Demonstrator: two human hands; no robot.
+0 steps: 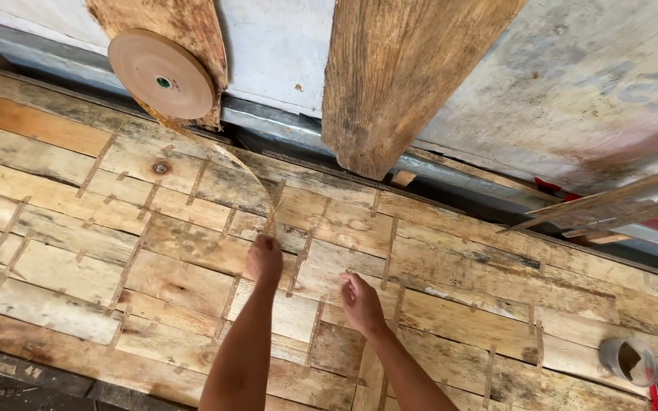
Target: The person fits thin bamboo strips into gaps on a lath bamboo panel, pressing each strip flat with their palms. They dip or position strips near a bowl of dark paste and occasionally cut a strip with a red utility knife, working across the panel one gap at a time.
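Head view, looking down on a table (55, 281) covered with patched wood veneer pieces, seams bridged by short strips of brown tape.

Left hand (265, 259), centre of frame, closed on the free end of a paper tape strip (249, 171); fingers pinched round it, end pressed near the sheet. Right hand (361, 303), just to the lower right of the left, fingers loosely curled and laid on the veneer beside a seam; it holds nothing that I can make out.

The strip runs from the left hand up and to the left in a slack curve, long axis diagonal, back to the tape roll (161, 74) in the upper left of the frame. The roll stands on edge against a leaning board (184, 23). Left hand is the nearer to strip and roll; right hand stays apart from both.

Surroundings: a wide rough plank (397, 76) leans at upper centre over a metal rail (283, 122). Stained wall panel, upper right. A small grey tin (627, 359) sits at the lower right edge, something red beside it. Dark floor at lower left.
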